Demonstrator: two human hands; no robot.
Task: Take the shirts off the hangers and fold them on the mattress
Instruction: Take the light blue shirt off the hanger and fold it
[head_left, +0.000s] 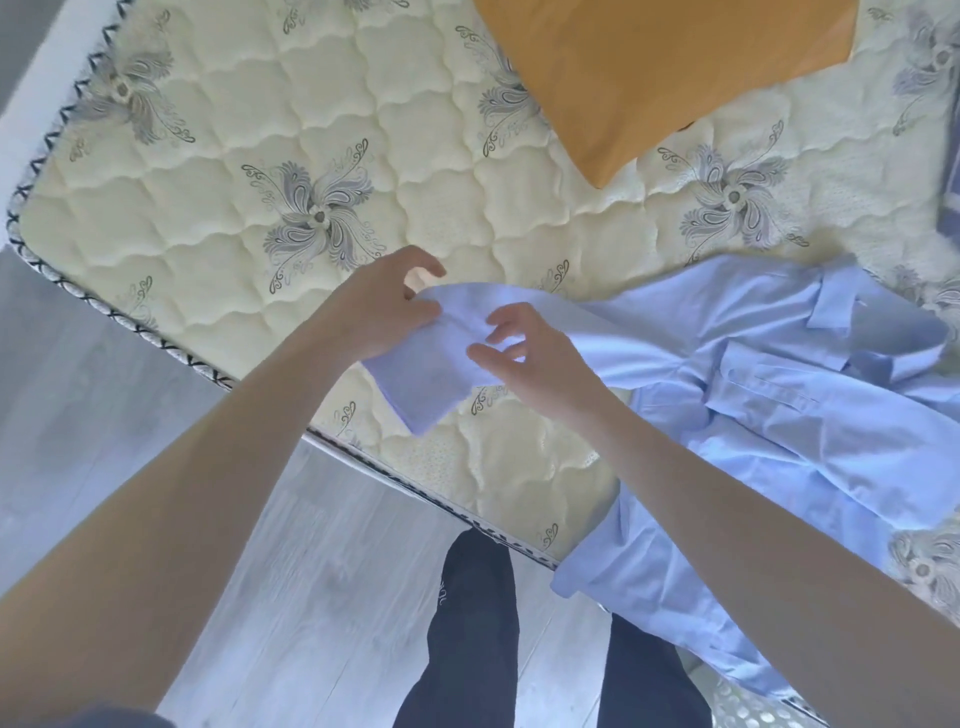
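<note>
Head view | light blue long-sleeved shirt (779, 395) lay on cream quilted mattress (208, 208), one sleeve lifted | left hand (384, 306) pinched the sleeve end; right hand (524, 358) hovered with spread fingers over the sleeve | risk: other sleeve hung over mattress edge, its weight could drag the shirt off | containers: none seen

The shirt (779, 395) lies on the mattress (208, 208) at the right of the frame. One sleeve (431, 374) reaches left to the centre, and the other hangs over the near edge at lower right. A pillow (649, 67) lies on the mattress at upper right. The floor (104, 389) fills the lower left.
</note>
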